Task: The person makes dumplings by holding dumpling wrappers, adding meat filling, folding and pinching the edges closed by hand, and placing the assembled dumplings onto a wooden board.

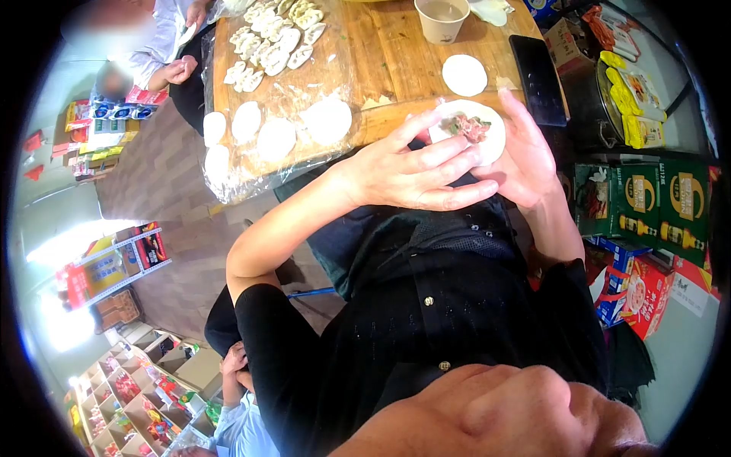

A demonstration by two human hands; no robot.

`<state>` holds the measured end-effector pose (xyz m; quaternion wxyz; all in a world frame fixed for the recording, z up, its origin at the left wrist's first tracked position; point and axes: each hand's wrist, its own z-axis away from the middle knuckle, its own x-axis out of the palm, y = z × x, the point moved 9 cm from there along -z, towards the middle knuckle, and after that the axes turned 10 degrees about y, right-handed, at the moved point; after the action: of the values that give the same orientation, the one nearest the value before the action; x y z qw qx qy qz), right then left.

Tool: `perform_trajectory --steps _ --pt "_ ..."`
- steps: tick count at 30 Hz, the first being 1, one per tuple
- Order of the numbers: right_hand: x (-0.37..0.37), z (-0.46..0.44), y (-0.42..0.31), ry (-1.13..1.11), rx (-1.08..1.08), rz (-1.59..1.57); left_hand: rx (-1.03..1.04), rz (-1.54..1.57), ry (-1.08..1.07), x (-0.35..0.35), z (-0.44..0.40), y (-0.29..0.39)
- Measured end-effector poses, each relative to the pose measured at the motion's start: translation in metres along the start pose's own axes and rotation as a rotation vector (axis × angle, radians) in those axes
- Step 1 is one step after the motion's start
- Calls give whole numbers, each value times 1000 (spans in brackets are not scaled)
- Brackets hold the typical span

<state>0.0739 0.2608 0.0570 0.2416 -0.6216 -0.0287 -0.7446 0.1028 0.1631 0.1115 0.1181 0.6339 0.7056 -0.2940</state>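
A round white dumpling wrapper (493, 135) with a pinkish meat and green filling (470, 128) on it is held above the table's near edge. My right hand (529, 156) cups the wrapper from the right, palm up, thumb stretched along its far side. From the left, my left hand (426, 171) reaches over the wrapper's left and near edges, its fingers bent round them. Part of the wrapper is hidden behind these fingers. Just beyond my hands, another flat wrapper (464, 75) lies on the wooden table (373, 57).
Finished dumplings (274, 42) and several flat wrappers (276, 139) lie on plastic film at the table's left. A paper cup (442, 19) stands at the back; a black phone (538, 80) lies at the right edge. Across the corner is another person's hand (180, 70). Green boxes (640, 198) are stacked right.
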Motion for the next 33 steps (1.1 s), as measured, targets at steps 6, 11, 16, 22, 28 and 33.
perform_trajectory --steps 6,11,16,22,28,33 --pt "-1 2 0 122 -26 48 0 -53 -39 -3 5 3" --pt "3 7 12 146 14 78 11 -98 -10 -10 3 6" --pt "6 12 22 119 3 147 -27 -49 29 -19 -1 15" --pt "5 14 33 227 -27 349 -52 0 166 -34 -4 26" --pt "3 17 33 33 -123 445 -622 119 150 -28 -4 -13" --pt "22 19 32 -46 -234 784 -1000 324 290 -17 26 -30"
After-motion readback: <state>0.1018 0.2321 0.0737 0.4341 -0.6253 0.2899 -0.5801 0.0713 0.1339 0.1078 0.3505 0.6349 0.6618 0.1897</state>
